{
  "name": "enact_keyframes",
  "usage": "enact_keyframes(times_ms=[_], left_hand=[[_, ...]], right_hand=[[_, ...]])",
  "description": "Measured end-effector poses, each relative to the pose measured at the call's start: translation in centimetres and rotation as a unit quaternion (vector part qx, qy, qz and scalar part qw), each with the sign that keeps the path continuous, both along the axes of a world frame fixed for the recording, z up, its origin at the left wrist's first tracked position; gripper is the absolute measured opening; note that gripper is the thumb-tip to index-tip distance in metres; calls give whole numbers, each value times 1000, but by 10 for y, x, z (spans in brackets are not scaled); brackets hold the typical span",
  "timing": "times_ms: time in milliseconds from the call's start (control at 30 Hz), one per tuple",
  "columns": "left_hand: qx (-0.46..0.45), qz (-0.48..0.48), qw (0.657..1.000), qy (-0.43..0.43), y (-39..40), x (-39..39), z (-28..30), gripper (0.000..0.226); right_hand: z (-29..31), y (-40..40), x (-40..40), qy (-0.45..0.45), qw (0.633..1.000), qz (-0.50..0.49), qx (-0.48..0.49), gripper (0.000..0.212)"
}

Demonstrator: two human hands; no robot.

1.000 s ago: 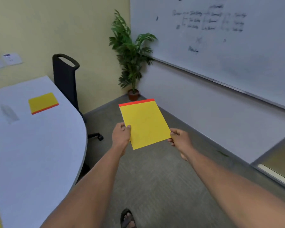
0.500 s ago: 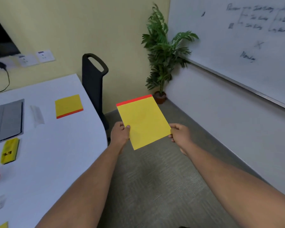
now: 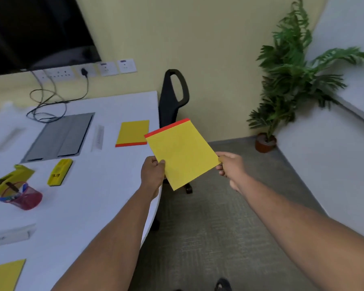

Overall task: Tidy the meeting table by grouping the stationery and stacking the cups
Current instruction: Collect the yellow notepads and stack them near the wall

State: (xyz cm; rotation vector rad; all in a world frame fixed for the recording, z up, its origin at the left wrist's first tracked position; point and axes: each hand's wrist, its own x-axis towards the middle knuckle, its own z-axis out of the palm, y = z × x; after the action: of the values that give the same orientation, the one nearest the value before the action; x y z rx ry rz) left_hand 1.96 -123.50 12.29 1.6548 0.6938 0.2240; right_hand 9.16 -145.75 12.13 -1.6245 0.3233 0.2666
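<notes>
A yellow notepad with a red top strip (image 3: 182,152) is held in the air just off the white table's (image 3: 88,206) right edge. My left hand (image 3: 152,172) pinches its lower left edge and my right hand (image 3: 229,166) pinches its right corner. On the table lie a second yellow notepad (image 3: 132,133), a third one (image 3: 3,274) at the near left, a clear ruler (image 3: 98,137), two yellow staplers (image 3: 60,172) (image 3: 11,181) and a red mesh pen cup (image 3: 24,196) lying on its side with pens in it. No drinking cups are in sight.
A grey tablet case (image 3: 60,137) and loose cables (image 3: 46,101) lie at the back of the table, with a white box (image 3: 10,235) near the front left. A black chair (image 3: 174,95) stands at the table's right edge. A potted plant (image 3: 286,80) fills the corner.
The view has swung left, bringing much more of the table into sight. Both hands keep the same hold on the notepad, which now hangs closer to the table's edge.
</notes>
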Motion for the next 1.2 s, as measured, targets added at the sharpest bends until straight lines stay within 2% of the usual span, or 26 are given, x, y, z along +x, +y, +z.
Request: enact_keyframes(times_ms=[267, 533, 700, 800, 1000, 1067, 1200], left_hand=[[-20, 122, 992, -16, 35, 25, 0, 24], [-28, 207, 978, -22, 117, 68, -15, 21], [-66, 256, 964, -28, 168, 86, -14, 17], [-78, 273, 957, -53, 200, 95, -5, 7], [-92, 302, 946, -73, 250, 110, 15, 15], [-90, 317, 940, -86, 264, 118, 20, 7], [-86, 346, 931, -83, 293, 135, 24, 17]], right_hand=[[12, 61, 85, -4, 991, 136, -4, 25], [-1, 154, 143, 7, 982, 185, 25, 16], [1, 221, 167, 33, 981, 169, 94, 13], [1, 261, 170, 46, 971, 177, 153, 17], [12, 333, 166, 73, 938, 253, 225, 16], [16, 356, 168, 68, 934, 254, 240, 14], [20, 402, 180, 54, 928, 240, 280, 16]])
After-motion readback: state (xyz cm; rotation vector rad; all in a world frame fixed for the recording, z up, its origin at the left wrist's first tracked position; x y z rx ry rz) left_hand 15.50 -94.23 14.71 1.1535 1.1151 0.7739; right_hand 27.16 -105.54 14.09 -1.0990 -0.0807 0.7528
